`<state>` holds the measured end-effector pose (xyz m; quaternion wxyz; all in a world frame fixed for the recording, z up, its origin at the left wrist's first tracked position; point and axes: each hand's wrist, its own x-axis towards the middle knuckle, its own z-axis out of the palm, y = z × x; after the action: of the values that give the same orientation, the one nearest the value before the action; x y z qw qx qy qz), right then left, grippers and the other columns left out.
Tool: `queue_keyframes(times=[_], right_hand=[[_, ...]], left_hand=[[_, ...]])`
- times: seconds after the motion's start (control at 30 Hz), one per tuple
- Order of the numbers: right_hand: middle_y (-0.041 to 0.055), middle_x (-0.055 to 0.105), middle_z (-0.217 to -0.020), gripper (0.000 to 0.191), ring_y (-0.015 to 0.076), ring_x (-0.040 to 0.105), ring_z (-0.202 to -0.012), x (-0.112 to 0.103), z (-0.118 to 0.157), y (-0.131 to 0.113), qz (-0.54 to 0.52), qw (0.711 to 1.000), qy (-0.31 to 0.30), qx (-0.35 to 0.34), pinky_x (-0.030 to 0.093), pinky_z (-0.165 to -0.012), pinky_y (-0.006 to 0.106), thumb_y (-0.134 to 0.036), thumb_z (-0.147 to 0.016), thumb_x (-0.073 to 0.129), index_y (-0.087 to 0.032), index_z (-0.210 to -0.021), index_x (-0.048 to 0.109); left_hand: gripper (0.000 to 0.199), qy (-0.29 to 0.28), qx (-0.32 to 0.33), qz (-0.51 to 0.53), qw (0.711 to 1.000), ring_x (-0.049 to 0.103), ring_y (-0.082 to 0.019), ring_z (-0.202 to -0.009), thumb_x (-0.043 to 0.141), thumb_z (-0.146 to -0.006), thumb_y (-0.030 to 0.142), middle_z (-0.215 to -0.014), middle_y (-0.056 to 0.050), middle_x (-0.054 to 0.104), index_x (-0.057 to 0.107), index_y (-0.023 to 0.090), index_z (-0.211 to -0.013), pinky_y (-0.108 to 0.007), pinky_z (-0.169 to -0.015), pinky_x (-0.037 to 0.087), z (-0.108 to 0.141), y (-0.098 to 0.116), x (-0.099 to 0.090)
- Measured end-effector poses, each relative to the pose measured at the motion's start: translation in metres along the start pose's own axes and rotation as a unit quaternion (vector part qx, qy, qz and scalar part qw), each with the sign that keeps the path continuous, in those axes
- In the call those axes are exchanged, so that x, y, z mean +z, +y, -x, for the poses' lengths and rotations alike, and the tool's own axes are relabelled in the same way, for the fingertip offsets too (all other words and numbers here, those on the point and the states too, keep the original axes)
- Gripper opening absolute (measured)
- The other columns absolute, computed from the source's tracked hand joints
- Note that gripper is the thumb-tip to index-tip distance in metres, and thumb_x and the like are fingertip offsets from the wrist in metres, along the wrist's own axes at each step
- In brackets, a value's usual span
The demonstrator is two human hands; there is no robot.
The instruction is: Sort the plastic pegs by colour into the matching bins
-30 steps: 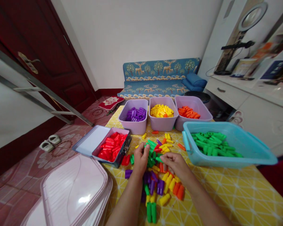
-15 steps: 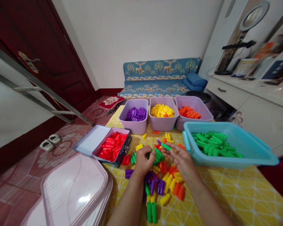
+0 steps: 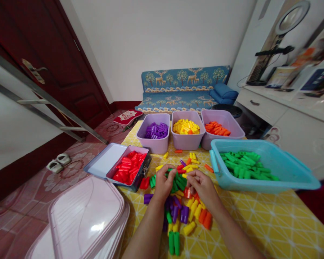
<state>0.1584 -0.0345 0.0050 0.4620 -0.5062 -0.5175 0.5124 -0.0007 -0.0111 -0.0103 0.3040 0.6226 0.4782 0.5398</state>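
My left hand [image 3: 164,184] is curled over the middle of a loose heap of small plastic tubes, and green shows between its fingers. To its right, my right hand [image 3: 202,186] has thumb and fingers brought together low over the heap. A yellow tube [image 3: 184,176] touches or lies just beside those fingertips; whether it is gripped I cannot tell. Green tubes [image 3: 179,184] lie between the hands. Closer to me are purple tubes [image 3: 184,214], yellow tubes [image 3: 193,207], orange tubes [image 3: 205,218] and a green pair [image 3: 174,243].
Behind the heap stand lilac bins of purple [image 3: 153,145], yellow [image 3: 187,142] and orange tubes [image 3: 223,117]. A blue tub [image 3: 259,185] with green tubes is at right. An open case [image 3: 102,162] with red pieces and stacked lids [image 3: 86,216] are at left.
The green tube that my right hand held up is gone from its fingers. That hand has moved down and left, its fingers now closed together. My left hand stays nearly in place.
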Motion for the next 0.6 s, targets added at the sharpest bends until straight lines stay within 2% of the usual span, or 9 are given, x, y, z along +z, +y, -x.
queue_keyframes(times=[0.07, 0.13, 0.23, 0.3, 0.37, 0.5, 0.6], right_hand=[[-0.0035, 0.056, -0.055, 0.028, 0.0109, 0.049, -0.041, -0.007, -0.001, 0.000, 0.053, 0.997, 0.045, -0.035, 0.037, -0.042, 0.022, -0.047, -0.081, 0.055, -0.020, -0.076, 0.053], [-0.0020, 0.057, -0.056, 0.025, 0.0135, 0.053, -0.047, -0.013, -0.002, 0.000, 0.151, 0.982, 0.095, -0.060, 0.039, -0.046, 0.024, -0.045, -0.082, 0.053, -0.020, -0.076, 0.056], [0.0025, 0.065, -0.071, 0.012, 0.0192, 0.061, -0.066, -0.018, -0.004, 0.002, 0.329, 0.930, 0.132, -0.096, 0.046, -0.062, 0.030, -0.031, -0.078, 0.055, -0.021, -0.080, 0.062], [0.0053, 0.067, -0.086, 0.011, 0.0220, 0.062, -0.084, -0.016, -0.004, 0.003, 0.390, 0.903, 0.107, -0.144, 0.047, -0.077, 0.034, -0.021, -0.075, 0.055, -0.021, -0.080, 0.065], [0.0065, 0.066, -0.097, 0.016, 0.0227, 0.059, -0.096, -0.011, -0.003, 0.004, 0.403, 0.894, 0.061, -0.187, 0.045, -0.087, 0.036, -0.016, -0.073, 0.055, -0.021, -0.083, 0.067], [0.0055, 0.064, -0.113, 0.042, 0.0248, 0.054, -0.108, 0.004, 0.002, 0.008, 0.422, 0.884, -0.004, -0.202, 0.042, -0.095, 0.040, -0.015, -0.072, 0.061, -0.025, -0.112, 0.064], [0.0046, 0.066, -0.112, 0.040, 0.0251, 0.055, -0.108, 0.008, 0.002, 0.013, 0.426, 0.881, -0.006, -0.206, 0.042, -0.094, 0.041, -0.014, -0.077, 0.058, -0.026, -0.115, 0.063]], left_hand=[[0.022, 0.035, -0.017, -0.015, 0.999, 0.059, -0.015, -0.070, 0.054, -0.085, 0.033, -0.072, -0.001, 0.065, 0.065, 0.015, -0.078, -0.025, -0.068, 0.045, -0.002, -0.003, -0.002], [0.025, 0.046, -0.020, -0.039, 0.998, 0.060, -0.015, -0.072, 0.052, -0.086, 0.034, -0.072, -0.002, 0.065, 0.065, 0.015, -0.075, -0.026, -0.071, 0.045, -0.003, -0.005, -0.004], [0.024, 0.071, -0.003, -0.073, 0.995, 0.062, -0.017, -0.080, 0.050, -0.087, 0.030, -0.078, -0.004, 0.066, 0.066, 0.016, -0.076, -0.028, -0.077, 0.045, -0.004, -0.006, -0.004], [0.020, 0.100, 0.001, -0.079, 0.992, 0.063, -0.018, -0.086, 0.050, -0.085, 0.027, -0.085, -0.005, 0.068, 0.067, 0.017, -0.084, -0.029, -0.080, 0.046, -0.004, -0.007, -0.004], [0.019, 0.117, -0.009, -0.073, 0.990, 0.063, -0.019, -0.088, 0.051, -0.084, 0.026, -0.088, -0.006, 0.069, 0.067, 0.016, -0.089, -0.029, -0.080, 0.047, -0.005, -0.007, -0.004], [0.020, 0.106, -0.037, -0.063, 0.992, 0.065, -0.018, -0.082, 0.052, -0.084, 0.027, -0.085, -0.006, 0.071, 0.068, 0.015, -0.088, -0.028, -0.077, 0.048, -0.005, -0.004, -0.004], [0.023, 0.095, -0.045, -0.077, 0.992, 0.066, -0.018, -0.077, 0.052, -0.085, 0.031, -0.079, -0.005, 0.071, 0.069, 0.015, -0.080, -0.027, -0.074, 0.048, -0.004, 0.002, -0.003]])
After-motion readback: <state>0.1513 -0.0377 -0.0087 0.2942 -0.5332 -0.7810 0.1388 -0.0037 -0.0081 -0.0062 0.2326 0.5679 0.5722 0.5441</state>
